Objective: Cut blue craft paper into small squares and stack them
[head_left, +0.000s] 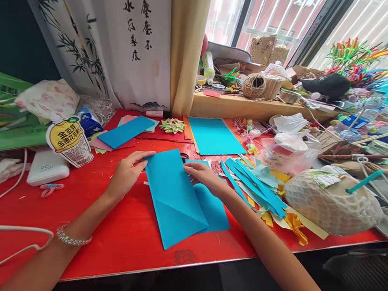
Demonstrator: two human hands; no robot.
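Bright window (283, 17), dark below the table (128, 222)

Daylight enters behind the table, washing the window's panes pale. Beneath the table's front edge, deep shadow swallows detail. The tabletop looks mostly sharp; wide-angle distortion stretches its far sides.

Red bench (115, 239), white bamboo-patterned curtain (113, 79), tan curtain (188, 45) hanging beside it, tan ledge (227, 105) beneath dark-framed windows (271, 18), bright daylight outside

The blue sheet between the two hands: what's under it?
Under the sheet, another blue piece shows at its right, on the red table; whatever else lies beneath is covered.
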